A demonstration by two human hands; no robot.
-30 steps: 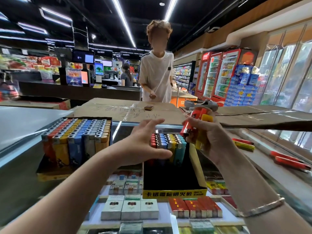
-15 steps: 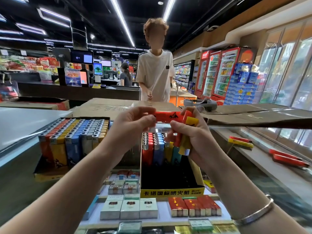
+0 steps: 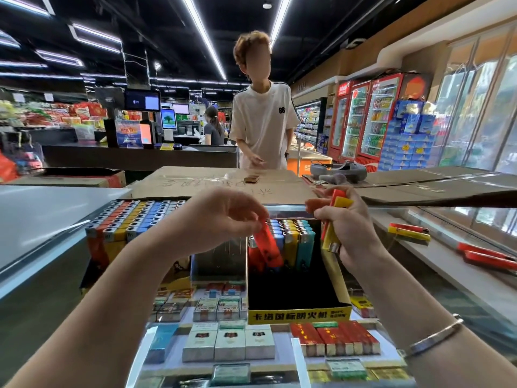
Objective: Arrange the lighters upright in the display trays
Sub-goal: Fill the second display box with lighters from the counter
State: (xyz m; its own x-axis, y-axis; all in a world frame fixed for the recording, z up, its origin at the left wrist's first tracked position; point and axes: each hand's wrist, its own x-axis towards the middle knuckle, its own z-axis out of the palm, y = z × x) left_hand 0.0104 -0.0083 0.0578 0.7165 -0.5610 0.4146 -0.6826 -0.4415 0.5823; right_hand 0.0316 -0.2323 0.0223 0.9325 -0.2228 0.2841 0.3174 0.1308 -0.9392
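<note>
Head view: left hand (image 3: 215, 219) pinches a tilted red lighter (image 3: 270, 247) at the yellow display tray (image 3: 299, 313), frame centre. Right hand (image 3: 349, 233) grips yellow and red lighters (image 3: 334, 228).

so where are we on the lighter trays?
Left tray looks full. The yellow-fronted tray holds only back rows; its front is bare. Left hand is lowering a tilted red lighter into it. Right hand grips more lighters. Loose lighters lie on the counter to the right.

Glass counter (image 3: 44, 239) is carrying two lighter trays: full tray (image 3: 134, 219) at 10 o'clock, half-filled tray (image 3: 299, 315) dead center. Loose lighters (image 3: 408, 233) lie at 3 o'clock.
</note>
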